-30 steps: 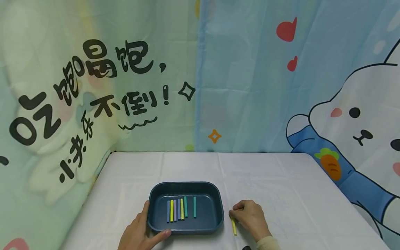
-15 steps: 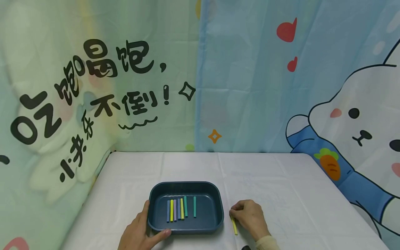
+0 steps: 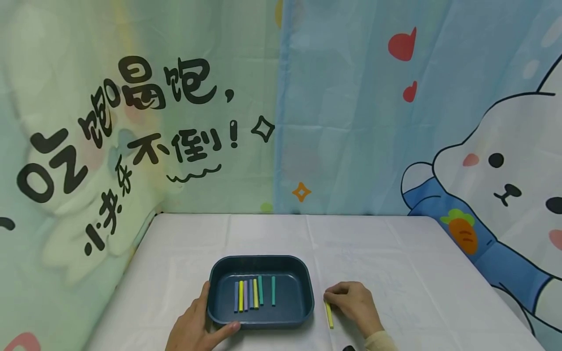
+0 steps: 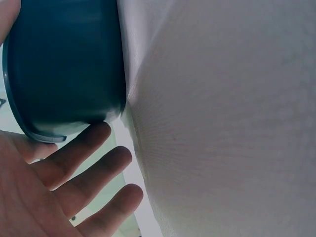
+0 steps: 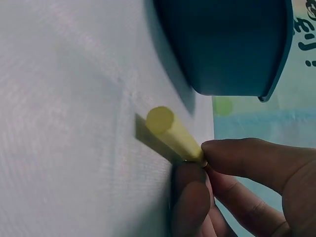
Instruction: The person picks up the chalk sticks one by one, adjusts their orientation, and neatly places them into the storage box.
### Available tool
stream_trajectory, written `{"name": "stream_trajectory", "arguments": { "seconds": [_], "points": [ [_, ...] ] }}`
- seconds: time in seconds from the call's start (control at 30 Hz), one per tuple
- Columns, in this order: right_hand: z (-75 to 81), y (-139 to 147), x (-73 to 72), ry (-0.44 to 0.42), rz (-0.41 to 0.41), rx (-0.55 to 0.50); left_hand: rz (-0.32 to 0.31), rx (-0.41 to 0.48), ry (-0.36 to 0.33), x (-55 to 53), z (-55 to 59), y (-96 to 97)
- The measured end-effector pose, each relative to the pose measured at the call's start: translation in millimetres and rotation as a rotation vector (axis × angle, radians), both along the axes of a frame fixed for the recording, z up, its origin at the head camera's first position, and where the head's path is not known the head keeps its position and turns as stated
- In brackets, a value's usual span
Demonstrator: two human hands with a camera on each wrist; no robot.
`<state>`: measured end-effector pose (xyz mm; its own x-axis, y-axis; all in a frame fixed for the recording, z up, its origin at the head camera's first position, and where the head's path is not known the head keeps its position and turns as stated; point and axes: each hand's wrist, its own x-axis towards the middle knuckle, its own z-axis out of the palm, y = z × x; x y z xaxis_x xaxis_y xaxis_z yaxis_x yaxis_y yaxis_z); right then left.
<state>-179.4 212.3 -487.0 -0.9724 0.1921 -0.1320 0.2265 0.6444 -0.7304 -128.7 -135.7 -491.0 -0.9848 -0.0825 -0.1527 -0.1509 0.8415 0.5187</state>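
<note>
A dark blue tray stands on the white-covered table, several chalk sticks in blue, purple, yellow and green lying side by side inside it. One green chalk stick lies a little apart on the right. My left hand rests at the tray's front left corner, index finger along the side and thumb on the front rim. In the left wrist view, its fingers are spread and fairly straight. Right of the tray, my right hand pinches the far end of a yellow chalk stick between thumb and fingertips.
White cloth covers the table. A printed curtain hangs behind it and along the left side. A small dark object shows at the bottom edge near the right sleeve.
My right hand has shifted very slightly to the right, still pinching the yellow chalk stick. The tray, its chalk sticks and my left hand look the same.
</note>
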Motion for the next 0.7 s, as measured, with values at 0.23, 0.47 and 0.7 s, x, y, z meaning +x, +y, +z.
{"name": "stream_trajectory", "arguments": {
  "seconds": [0.23,0.47,0.7],
  "points": [
    [0.4,2.3,-2.1,-0.009,-0.035,-0.071,-0.005,0.000,0.000,0.0,-0.9,-0.2],
    [5.1,1.3,-6.7,-0.032,-0.078,-0.192,0.000,-0.005,-0.013,-0.6,0.2,0.0],
    [21.1,-4.2,-9.2,-0.009,-0.069,-0.371,-0.010,-0.004,-0.004,-0.6,0.3,-0.4]
  ]
}}
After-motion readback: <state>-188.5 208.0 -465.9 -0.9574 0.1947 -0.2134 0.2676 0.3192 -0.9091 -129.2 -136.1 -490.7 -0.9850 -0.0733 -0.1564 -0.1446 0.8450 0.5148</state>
